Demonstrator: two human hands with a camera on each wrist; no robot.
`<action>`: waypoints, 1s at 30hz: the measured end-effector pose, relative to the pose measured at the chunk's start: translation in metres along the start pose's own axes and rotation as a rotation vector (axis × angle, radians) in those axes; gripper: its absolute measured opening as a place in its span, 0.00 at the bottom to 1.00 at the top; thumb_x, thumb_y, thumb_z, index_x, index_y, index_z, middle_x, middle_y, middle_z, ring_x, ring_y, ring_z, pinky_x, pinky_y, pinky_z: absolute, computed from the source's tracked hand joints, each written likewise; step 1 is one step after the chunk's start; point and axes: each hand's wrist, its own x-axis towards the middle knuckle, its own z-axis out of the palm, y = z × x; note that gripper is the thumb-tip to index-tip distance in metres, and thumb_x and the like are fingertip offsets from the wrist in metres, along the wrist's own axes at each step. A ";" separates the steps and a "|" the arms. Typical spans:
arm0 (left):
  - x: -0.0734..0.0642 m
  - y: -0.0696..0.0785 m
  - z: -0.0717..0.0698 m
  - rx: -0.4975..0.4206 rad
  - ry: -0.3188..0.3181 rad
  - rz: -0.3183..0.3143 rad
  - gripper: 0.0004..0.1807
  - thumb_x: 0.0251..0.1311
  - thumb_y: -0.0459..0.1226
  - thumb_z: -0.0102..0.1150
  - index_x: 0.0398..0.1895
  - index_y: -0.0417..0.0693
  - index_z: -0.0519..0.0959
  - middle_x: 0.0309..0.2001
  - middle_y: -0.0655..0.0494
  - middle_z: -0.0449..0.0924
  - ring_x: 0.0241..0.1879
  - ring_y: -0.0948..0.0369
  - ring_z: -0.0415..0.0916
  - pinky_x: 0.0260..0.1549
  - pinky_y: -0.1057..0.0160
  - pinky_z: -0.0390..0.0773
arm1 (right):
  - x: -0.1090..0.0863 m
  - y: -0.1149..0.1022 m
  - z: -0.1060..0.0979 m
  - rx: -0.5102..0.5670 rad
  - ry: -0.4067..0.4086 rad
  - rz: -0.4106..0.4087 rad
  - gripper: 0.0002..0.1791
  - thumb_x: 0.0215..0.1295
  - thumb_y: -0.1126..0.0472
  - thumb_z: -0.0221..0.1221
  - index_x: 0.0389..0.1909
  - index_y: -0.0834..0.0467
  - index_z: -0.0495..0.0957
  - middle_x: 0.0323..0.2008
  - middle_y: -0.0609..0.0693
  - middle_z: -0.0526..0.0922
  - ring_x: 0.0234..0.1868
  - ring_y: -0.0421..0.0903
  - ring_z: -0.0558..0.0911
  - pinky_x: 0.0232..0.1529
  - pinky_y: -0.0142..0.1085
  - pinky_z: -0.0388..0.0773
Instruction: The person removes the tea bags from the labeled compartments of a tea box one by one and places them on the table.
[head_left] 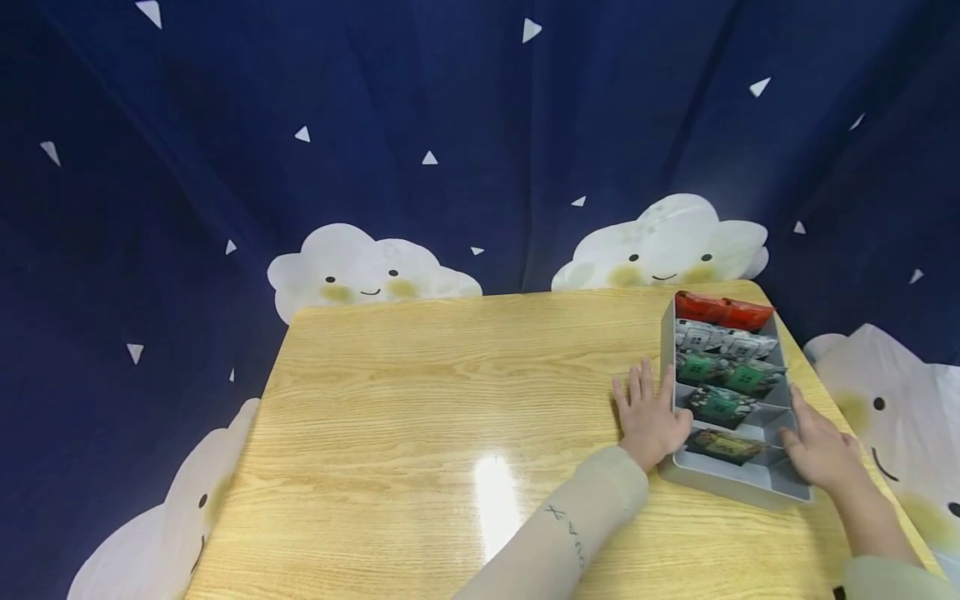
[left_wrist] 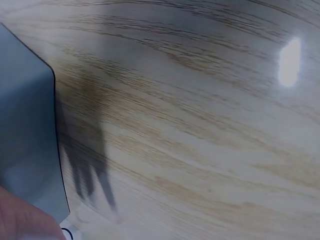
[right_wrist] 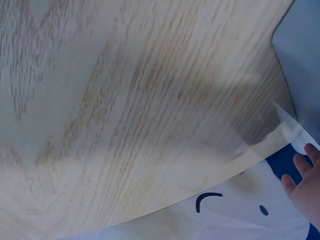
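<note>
A grey divided box (head_left: pixel 731 485) stands at the right side of the table. It holds rows of small packets: red packets (head_left: pixel 723 312) at the back, silver-white packets (head_left: pixel 723 339), green packets (head_left: pixel 720 403), and a yellow-brown packet (head_left: pixel 725 446) at the front. My left hand (head_left: pixel 651 421) lies at the box's left wall, fingers spread and straight, thumb by the rim. Along the right wall is my right hand (head_left: pixel 825 446), thumb over the rim and fingers outside. In the right wrist view, the right hand's fingers (right_wrist: pixel 303 167) look extended and spread.
The wooden table (head_left: pixel 420 417) extends left of the box, with a bright reflection on its front part. Its right edge runs close beside the box. A dark blue curtain (head_left: pixel 480 125) with white clouds surrounds the table.
</note>
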 end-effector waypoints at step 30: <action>-0.031 -0.061 0.002 -0.109 0.057 -0.044 0.38 0.61 0.52 0.35 0.72 0.62 0.34 0.72 0.60 0.22 0.70 0.59 0.21 0.64 0.47 0.35 | 0.008 -0.064 0.022 -0.110 0.030 -0.126 0.37 0.68 0.58 0.39 0.71 0.53 0.28 0.67 0.70 0.41 0.66 0.69 0.40 0.55 0.68 0.31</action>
